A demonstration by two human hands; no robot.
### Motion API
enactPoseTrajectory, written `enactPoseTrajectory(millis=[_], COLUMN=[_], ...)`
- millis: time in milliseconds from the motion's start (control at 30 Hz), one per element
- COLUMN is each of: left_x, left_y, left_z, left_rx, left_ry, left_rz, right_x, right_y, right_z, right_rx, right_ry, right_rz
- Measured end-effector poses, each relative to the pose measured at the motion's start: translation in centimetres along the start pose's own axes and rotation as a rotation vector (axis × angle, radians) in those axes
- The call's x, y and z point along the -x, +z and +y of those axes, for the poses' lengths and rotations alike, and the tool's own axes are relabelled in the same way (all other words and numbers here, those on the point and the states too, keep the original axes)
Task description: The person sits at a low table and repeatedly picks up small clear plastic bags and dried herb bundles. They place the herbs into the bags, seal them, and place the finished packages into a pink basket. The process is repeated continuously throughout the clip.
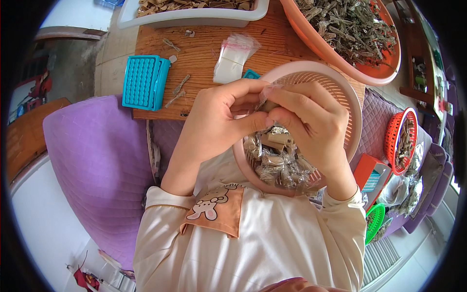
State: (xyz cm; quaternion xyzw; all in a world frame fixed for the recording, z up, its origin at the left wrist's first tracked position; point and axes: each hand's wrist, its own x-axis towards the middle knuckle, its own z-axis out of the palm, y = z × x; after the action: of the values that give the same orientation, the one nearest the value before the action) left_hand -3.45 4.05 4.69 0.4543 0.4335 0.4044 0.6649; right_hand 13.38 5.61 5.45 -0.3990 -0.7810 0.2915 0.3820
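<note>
Clear plastic: a small packet (266,100) is pinched between both hands, left hand (219,121) and right hand (311,121) closed on it, directly above the pink basket (340,92) of filled packets (277,160).

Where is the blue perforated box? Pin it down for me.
In the head view, the blue perforated box lies at the left end of the wooden board, left of the stack of small clear bags and beyond the left hand.
</note>
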Motion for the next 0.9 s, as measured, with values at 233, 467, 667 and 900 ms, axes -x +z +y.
enactPoseTrajectory(millis=[233, 467, 667, 900], left_x=[-0.2, -0.6, -0.6, -1.2], left_y=[-0.3, -0.2, 1.3, 2.2], left_z=[0.5, -1.2, -2.1, -3.2], left_rx=[-0.048, -0.101, -0.084, -0.56], left_ry=[0.029, 0.162, 0.277, 0.65], left_rz=[0.002, -0.042, 0.134, 0.473], right_x=[0.7, 1.7, 1.9, 2.2], right_y=[0.5, 1.4, 2.0, 0.9], right_z=[-0.3, 1.5, 0.6, 0.2], right_rx=[0.16, -0.231, -0.802, -0.207], right_ry=[-0.054, 0.089, 0.54, 0.488], right_rz=[0.041, 0.084, 0.149, -0.045])
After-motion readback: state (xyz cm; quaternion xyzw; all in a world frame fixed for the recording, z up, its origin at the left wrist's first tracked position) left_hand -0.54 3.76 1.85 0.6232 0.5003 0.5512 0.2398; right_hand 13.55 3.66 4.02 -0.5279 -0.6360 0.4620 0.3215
